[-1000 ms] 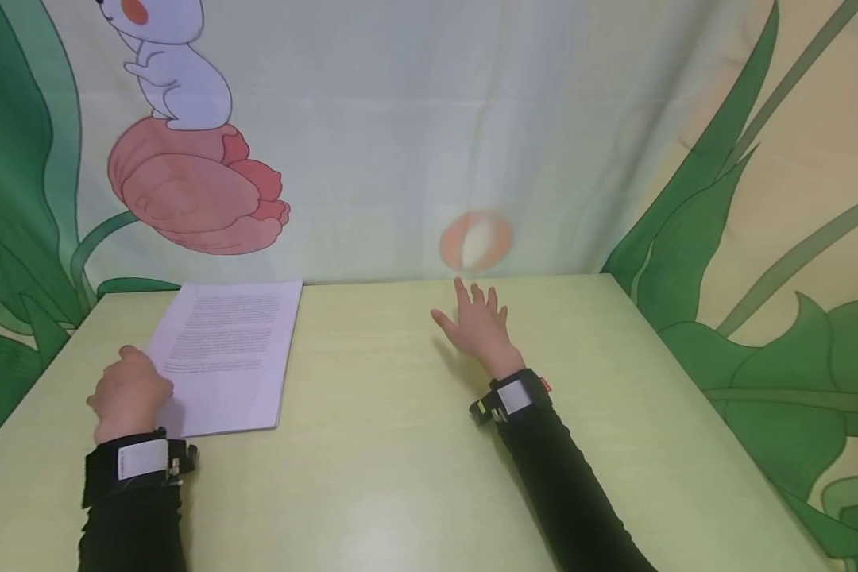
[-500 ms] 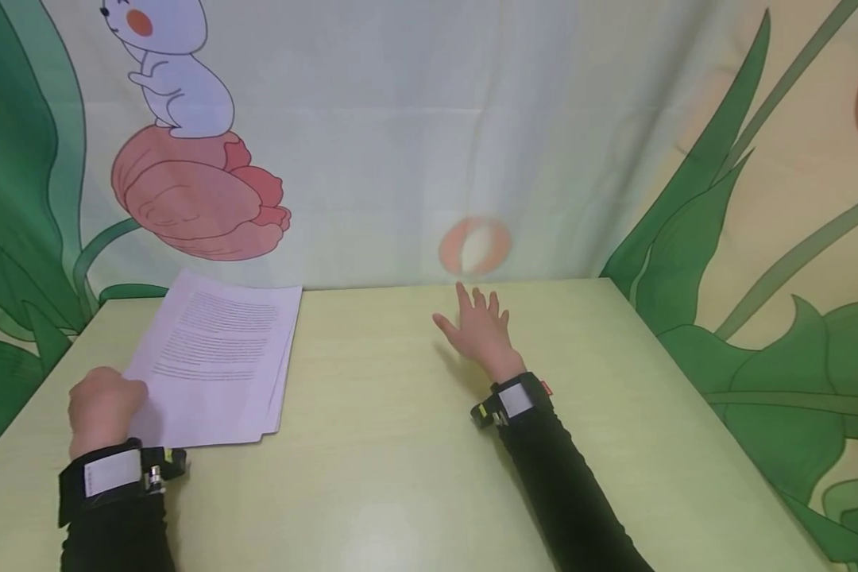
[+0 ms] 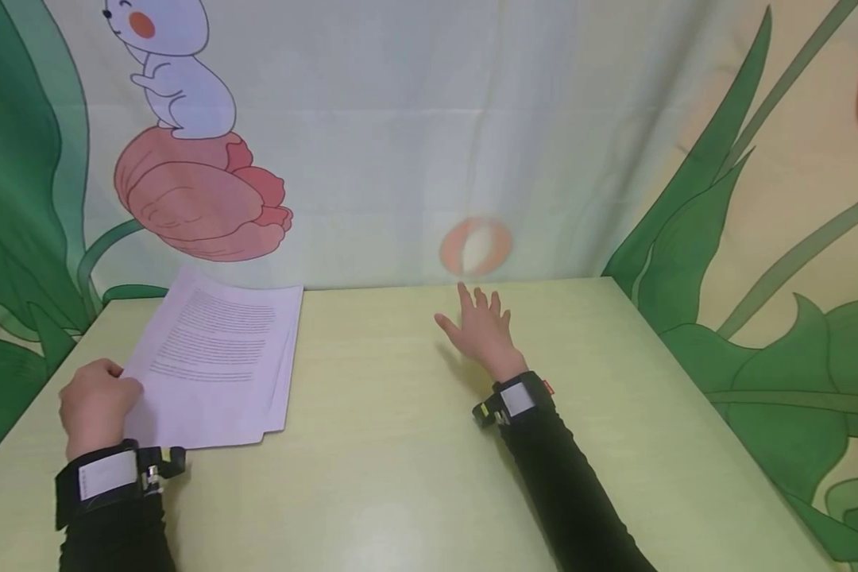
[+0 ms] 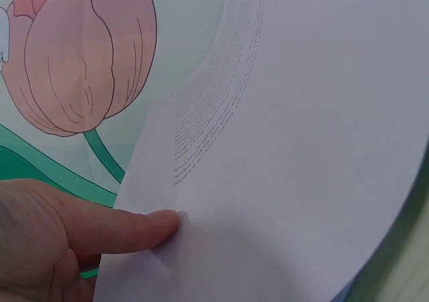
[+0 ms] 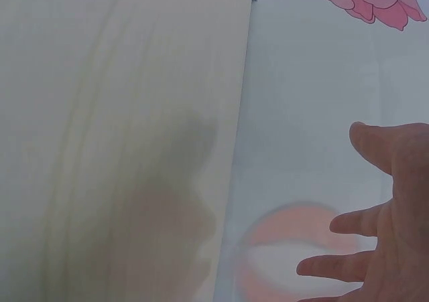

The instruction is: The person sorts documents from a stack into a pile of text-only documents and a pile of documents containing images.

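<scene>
My left hand (image 3: pixel 96 405) pinches the left edge of a printed sheet of paper (image 3: pixel 207 373), thumb on top and fingers beneath. In the left wrist view the thumb presses on the white sheet (image 4: pixel 301 148), which bows in a curve. Under it lies more paper (image 3: pixel 286 373), its right edge showing beyond the shifted top sheet. How many sheets the hand holds I cannot tell. Over to the right, my right hand (image 3: pixel 482 334) is spread with straight fingers and holds nothing. The right wrist view shows its thumb and fingers (image 5: pixel 335 265) apart.
The pale yellow table (image 3: pixel 372 445) stretches below both hands. Behind it hangs a curtain (image 3: pixel 372 159) printed with a rabbit, tulips and leaves. Black straps (image 3: pixel 107 477) with small cameras sit on both wrists.
My left hand has moved left and slightly toward me, pulling the top of the paper leftward, so its edge now stands off from the paper below. The right hand has stayed in place.
</scene>
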Demonstrator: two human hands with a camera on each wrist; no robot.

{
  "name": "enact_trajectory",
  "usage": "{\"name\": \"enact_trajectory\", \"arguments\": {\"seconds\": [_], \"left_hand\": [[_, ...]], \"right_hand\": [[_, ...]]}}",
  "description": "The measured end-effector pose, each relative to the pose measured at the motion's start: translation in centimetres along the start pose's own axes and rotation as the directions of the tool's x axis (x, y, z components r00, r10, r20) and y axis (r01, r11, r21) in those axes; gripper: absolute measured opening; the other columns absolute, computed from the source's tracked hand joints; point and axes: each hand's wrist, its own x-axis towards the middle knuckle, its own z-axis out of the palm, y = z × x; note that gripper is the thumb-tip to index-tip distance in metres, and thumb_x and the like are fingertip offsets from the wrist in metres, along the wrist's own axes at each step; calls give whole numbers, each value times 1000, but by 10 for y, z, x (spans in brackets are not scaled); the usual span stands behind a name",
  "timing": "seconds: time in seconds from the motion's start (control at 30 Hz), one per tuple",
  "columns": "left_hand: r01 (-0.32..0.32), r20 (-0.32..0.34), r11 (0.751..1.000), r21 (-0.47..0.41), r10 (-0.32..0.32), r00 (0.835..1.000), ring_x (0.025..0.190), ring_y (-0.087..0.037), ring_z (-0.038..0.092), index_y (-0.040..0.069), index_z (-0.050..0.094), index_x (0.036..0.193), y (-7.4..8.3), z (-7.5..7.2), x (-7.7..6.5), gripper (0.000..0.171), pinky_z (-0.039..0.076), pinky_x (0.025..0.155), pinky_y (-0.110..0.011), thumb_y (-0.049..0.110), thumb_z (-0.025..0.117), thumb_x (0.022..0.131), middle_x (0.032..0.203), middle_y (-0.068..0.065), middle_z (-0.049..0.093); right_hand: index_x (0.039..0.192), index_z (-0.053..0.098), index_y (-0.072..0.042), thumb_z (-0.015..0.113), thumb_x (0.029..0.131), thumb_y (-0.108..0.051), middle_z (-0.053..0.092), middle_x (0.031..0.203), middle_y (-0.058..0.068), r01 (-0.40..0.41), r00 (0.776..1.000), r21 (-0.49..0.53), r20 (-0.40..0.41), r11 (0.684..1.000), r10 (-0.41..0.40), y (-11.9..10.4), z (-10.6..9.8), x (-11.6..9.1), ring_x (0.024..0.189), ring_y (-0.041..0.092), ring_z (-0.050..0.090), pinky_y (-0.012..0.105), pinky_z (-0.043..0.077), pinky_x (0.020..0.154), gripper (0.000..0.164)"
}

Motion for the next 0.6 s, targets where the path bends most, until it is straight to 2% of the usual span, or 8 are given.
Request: {"name": "enact_trajectory", "arguments": {"seconds": [0.13,0.37,0.6], "left_hand": [[-19,17,999,-49,20,1000,94,-51,44,-11,42,129,1,-1,1,45,43,67,-52,10,50,90,121,-39,43],[-34,43,989,-145,41,998,106,-47,43,-5,37,139,1,-7,3,57,43,67,-38,16,57,90,135,-36,37],[-56,80,969,-241,77,994,108,-46,43,2,36,142,19,-8,-8,63,47,72,-39,27,61,91,141,-31,32]], "right_hand": [[153,13,-16,39,92,-62,21,154,22,-3,1000,4,-1,1000,3,-1,1,1,142,47,8,66,13,108,80],[153,14,-16,38,92,-62,20,154,21,-1,1000,16,6,1000,1,-3,1,2,142,46,7,66,13,108,80],[151,21,-13,36,93,-62,20,155,20,-6,1000,16,23,1000,5,-2,0,0,142,46,9,64,15,109,77]]}}
